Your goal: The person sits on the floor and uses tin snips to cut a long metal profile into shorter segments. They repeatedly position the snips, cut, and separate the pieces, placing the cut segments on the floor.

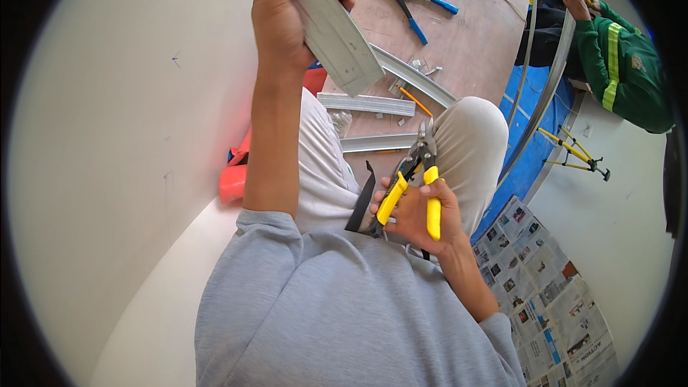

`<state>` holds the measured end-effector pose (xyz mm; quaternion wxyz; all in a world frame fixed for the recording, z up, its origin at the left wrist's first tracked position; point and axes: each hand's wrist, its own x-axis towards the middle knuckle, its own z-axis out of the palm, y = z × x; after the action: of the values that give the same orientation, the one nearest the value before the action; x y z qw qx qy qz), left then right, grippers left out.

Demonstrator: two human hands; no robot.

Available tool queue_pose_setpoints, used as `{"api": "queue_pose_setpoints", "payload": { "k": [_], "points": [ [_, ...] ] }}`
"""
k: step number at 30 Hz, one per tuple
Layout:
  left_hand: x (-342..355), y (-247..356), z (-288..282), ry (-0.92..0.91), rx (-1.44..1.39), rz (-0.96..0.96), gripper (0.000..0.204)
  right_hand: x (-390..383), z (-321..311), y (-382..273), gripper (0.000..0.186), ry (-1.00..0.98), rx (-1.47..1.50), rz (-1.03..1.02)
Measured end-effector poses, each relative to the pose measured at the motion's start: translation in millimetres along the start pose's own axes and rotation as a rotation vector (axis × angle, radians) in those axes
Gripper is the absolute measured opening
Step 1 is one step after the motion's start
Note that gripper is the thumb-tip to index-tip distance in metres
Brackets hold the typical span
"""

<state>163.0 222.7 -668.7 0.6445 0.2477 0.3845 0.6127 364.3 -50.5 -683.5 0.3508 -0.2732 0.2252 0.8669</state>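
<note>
My left hand [281,25] is raised at the upper left, its fingers wrapped round a flat grey metal profile [337,39] that slants down to the right. In front of my lap, my right hand [423,218] grips yellow-handled tin snips [432,204]. The handles are spread apart, and the jaws point up, away from me. A gap separates the snips from the held profile. Beyond my knees, cut metal channel pieces [365,104] and an orange pencil [414,100] lie on the board.
A hand riveter with blue grips [419,3] lies on the wooden board [473,43]. Long metal strips [555,64] rise at the right, held by a co-worker in a green top [627,72]. A yellow tripod [573,150] and newspaper sheets [545,294] are at the right.
</note>
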Motion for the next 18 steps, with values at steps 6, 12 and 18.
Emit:
{"api": "queue_pose_setpoints", "payload": {
  "k": [6,12,18],
  "points": [
    [-7.1,1.5,7.1,-0.027,0.169,-0.103,0.031,-17.4,-4.9,19.1,0.069,0.216,-0.489,-0.055],
    [-15.6,11.9,11.1,-0.102,0.256,-0.239,0.037,-40.7,13.8,6.7,0.081,0.266,-1.218,-0.304],
    [-21.8,21.4,14.0,-0.427,0.388,-0.351,0.049,-57.8,31.0,-17.0,0.09,0.214,-1.498,-0.079]
  ]
}}
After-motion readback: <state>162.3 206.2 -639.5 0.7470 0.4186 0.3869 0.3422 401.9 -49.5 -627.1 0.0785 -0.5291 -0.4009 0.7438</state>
